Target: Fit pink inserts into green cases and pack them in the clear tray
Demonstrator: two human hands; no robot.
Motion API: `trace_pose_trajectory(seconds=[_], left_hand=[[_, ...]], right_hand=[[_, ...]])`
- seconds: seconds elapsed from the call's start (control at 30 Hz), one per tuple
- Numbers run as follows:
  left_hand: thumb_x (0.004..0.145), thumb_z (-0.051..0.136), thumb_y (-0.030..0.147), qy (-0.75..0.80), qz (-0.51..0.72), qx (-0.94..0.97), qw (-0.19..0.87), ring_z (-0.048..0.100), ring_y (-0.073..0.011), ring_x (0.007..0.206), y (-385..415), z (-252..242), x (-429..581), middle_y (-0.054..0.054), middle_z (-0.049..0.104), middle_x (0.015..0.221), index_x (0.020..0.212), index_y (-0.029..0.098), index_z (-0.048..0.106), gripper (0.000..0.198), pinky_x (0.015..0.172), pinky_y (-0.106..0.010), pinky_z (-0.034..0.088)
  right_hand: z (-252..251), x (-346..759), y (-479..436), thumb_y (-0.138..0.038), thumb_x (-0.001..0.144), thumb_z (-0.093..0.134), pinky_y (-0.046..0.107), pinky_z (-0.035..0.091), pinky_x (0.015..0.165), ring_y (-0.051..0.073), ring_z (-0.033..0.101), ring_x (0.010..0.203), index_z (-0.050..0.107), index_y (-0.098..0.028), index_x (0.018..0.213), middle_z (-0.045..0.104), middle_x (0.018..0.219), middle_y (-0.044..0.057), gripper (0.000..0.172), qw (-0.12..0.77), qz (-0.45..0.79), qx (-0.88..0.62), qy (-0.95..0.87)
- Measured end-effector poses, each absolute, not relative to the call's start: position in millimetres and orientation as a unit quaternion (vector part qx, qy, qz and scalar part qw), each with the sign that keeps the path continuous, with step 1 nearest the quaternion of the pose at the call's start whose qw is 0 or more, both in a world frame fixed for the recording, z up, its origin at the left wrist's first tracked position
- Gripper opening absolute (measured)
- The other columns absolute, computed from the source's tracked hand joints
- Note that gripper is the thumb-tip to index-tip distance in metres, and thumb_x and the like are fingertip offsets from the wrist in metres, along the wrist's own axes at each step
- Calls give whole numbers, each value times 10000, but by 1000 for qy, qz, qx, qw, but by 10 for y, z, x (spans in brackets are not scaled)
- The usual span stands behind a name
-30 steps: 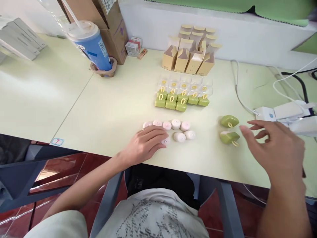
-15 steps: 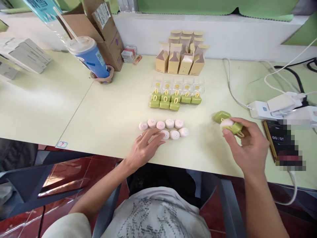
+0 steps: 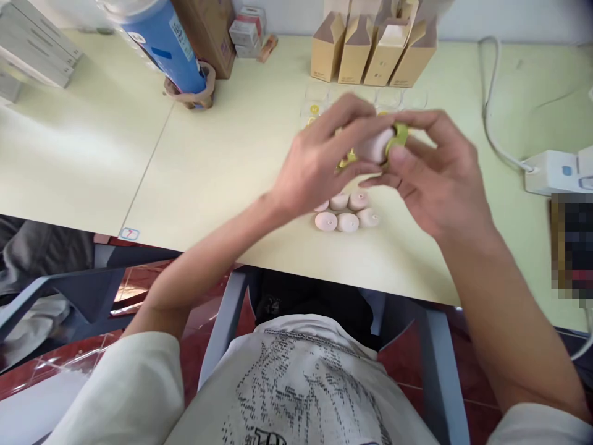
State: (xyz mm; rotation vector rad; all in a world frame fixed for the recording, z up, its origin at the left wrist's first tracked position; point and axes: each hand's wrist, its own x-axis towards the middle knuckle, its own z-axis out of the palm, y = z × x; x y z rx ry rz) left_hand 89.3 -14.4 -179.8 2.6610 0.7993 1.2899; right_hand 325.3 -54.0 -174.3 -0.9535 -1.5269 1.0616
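Observation:
Above the table, my left hand [image 3: 319,154] has its fingers closed round a pale pink round piece [image 3: 374,147]. My right hand [image 3: 440,167] grips a green case part [image 3: 397,141] pressed against the same piece. Below my hands lie several pale pink pieces [image 3: 348,222] in two rows, partly covered by my left hand. Behind my hands are clear plastic pieces [image 3: 317,94] with yellow marks. The green cases beyond are almost wholly hidden by my hands.
Open cardboard boxes [image 3: 354,52] stand at the back. A blue cup [image 3: 169,52] in a carton holder, a brown box [image 3: 210,37] and small white boxes [image 3: 248,31] are at the left. A white power strip [image 3: 551,172] and a blurred-out phone [image 3: 577,244] lie at the right.
My left hand has left the pink rows and risen to meet my right hand, which has moved left with the pink piece and green case. The view has shifted closer to the table.

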Motion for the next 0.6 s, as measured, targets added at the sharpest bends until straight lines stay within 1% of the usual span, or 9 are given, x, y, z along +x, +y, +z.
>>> trace_pose_trajectory(seconds=[0.03, 0.1, 0.13, 0.2, 0.27, 0.3, 0.37, 0.47, 0.6], left_hand=[[1232, 619, 539, 257, 412, 874, 33, 816, -269, 1201, 46, -1726, 909, -105, 794, 1317, 1409, 256, 820, 390, 906, -405, 736], [1268, 402, 611, 249, 411, 877, -7, 836, -275, 1169, 362, -1626, 927, -108, 758, 1235, 1404, 215, 848, 611, 886, -466, 725], [1251, 391, 679, 245, 417, 875, -14, 846, -285, 1136, 473, -1601, 931, -107, 752, 1193, 1352, 222, 870, 669, 857, -476, 725], [1205, 422, 797, 262, 433, 863, -6, 854, -302, 1115, 591, -1599, 928, -107, 745, 1161, 1252, 244, 887, 723, 822, -481, 731], [1164, 487, 864, 281, 444, 851, 19, 838, -306, 1124, 587, -1641, 912, -110, 757, 1180, 1214, 258, 873, 721, 799, -462, 744], [1159, 512, 866, 289, 445, 847, 29, 821, -303, 1142, 556, -1671, 901, -117, 765, 1208, 1235, 253, 861, 709, 796, -443, 748], [1163, 586, 826, 306, 435, 845, 51, 778, -288, 1191, 474, -1731, 877, -129, 775, 1278, 1309, 236, 821, 652, 821, -390, 745], [1167, 677, 743, 334, 404, 846, 95, 745, -278, 1224, 401, -1808, 850, -148, 760, 1360, 1369, 205, 750, 580, 878, -347, 725], [1199, 574, 763, 302, 403, 856, 115, 757, -286, 1168, 443, -1895, 821, -167, 739, 1373, 1357, 209, 721, 595, 803, -365, 711]], right_hand=[[-1695, 3223, -407, -792, 777, 1045, 469, 759, 700, 296, 840, 990, 814, -351, 1261, 842, 1187, 54, 694, 523, 433, -390, -623], [-1598, 3169, -192, -723, 862, 1018, 444, 743, 668, 271, 854, 937, 869, -334, 1227, 835, 1240, 45, 554, 530, 358, -415, -646], [-1556, 3139, -118, -683, 946, 959, 444, 740, 686, 267, 860, 950, 882, -331, 1254, 835, 1286, 42, 474, 523, 297, -436, -670], [-1491, 3067, -35, -570, 1106, 782, 483, 739, 812, 285, 854, 1037, 873, -298, 1361, 846, 1329, 61, 383, 477, 147, -481, -721], [-1459, 2987, -12, -429, 1196, 592, 530, 701, 974, 320, 819, 1156, 828, -221, 1466, 858, 1320, 116, 415, 401, 22, -520, -754], [-1455, 2951, -13, -381, 1209, 519, 540, 676, 1014, 331, 808, 1168, 808, -188, 1499, 862, 1286, 139, 452, 364, -16, -532, -764], [-1463, 2901, -22, -351, 1222, 408, 536, 648, 1036, 333, 806, 1135, 776, -195, 1545, 852, 1268, 146, 513, 309, -30, -546, -778], [-1495, 2885, -38, -374, 1231, 315, 551, 633, 1064, 352, 797, 1126, 768, -270, 1520, 829, 1226, 136, 547, 281, 17, -549, -787], [-1517, 2891, -64, -474, 1235, 342, 602, 633, 1144, 377, 793, 1209, 797, -362, 1396, 827, 1226, 124, 496, 306, 84, -544, -776]])
